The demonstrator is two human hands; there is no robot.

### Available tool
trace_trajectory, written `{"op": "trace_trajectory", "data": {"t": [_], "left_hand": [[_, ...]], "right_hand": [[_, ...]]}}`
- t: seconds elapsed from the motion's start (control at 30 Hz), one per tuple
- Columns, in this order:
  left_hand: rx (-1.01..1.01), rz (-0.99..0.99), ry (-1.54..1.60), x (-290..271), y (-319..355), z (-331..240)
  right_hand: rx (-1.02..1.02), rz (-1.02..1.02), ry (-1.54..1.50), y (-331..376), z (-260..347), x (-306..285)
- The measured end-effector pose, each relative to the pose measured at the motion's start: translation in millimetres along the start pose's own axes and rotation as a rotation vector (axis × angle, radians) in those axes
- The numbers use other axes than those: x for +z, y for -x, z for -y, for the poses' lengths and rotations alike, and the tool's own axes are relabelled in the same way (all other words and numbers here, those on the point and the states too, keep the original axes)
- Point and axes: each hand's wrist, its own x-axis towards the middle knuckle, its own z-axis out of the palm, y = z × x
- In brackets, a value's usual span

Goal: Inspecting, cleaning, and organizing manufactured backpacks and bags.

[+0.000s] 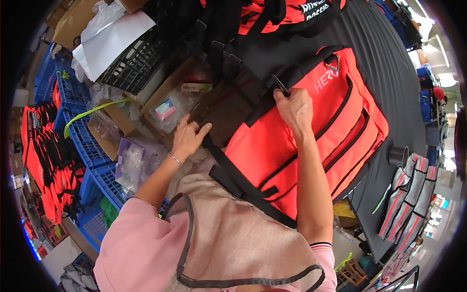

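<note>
A bright red backpack [272, 155] with black trim and black zips lies across the dark-covered table in front of me. My right hand [294, 109] is closed above its upper part, round a pair of small dark scissors [279, 83] whose pointed blades stick out past the fingers. Most of the scissors' handle is hidden in the palm. To the left of the backpack, my left hand [187, 138] is held with fingers apart and nothing in them. It hovers close to a cardboard box [151, 104] containing clear plastic bags and a small pink-and-blue packet [166, 110].
Blue plastic crates [87, 136] line the left side, with stacked red-and-black pieces [46, 155] beyond. A black crate [134, 65] carries white paper [109, 41]. More red bags [272, 17] lie at the far end. Grey striped pieces [408, 199] hang at the right edge.
</note>
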Motion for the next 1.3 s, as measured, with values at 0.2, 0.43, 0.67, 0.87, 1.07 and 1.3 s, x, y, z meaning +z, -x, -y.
{"op": "trace_trajectory", "data": {"t": [0.2, 0.43, 0.67, 0.87, 1.07, 1.3], "left_hand": [[0.356, -0.017, 0.142, -14.4, -8.4, -62.6], [0.627, 0.739, 0.386, -4.3, 15.4, -160.1], [0.603, 0.513, 0.505, 35.7, 50.7, -183.0], [0.628, 0.338, 0.541, 49.4, 56.5, -175.1], [0.676, 0.218, 0.444, 49.4, 51.9, -166.8], [0.667, 0.350, 0.383, 31.8, 28.2, -137.4]], "right_hand": [[-0.054, -0.139, -0.899, 18.3, -17.9, -19.5], [-0.391, 0.013, -1.541, 29.5, -63.9, -76.5], [-0.501, -0.050, -1.945, 33.0, -93.6, -63.0], [-0.315, -0.103, -1.935, 21.0, -122.8, -48.1], [-0.328, -0.094, -1.815, 22.8, -114.2, -45.2], [-0.124, 0.060, -1.617, 50.1, -94.9, -48.8]]}}
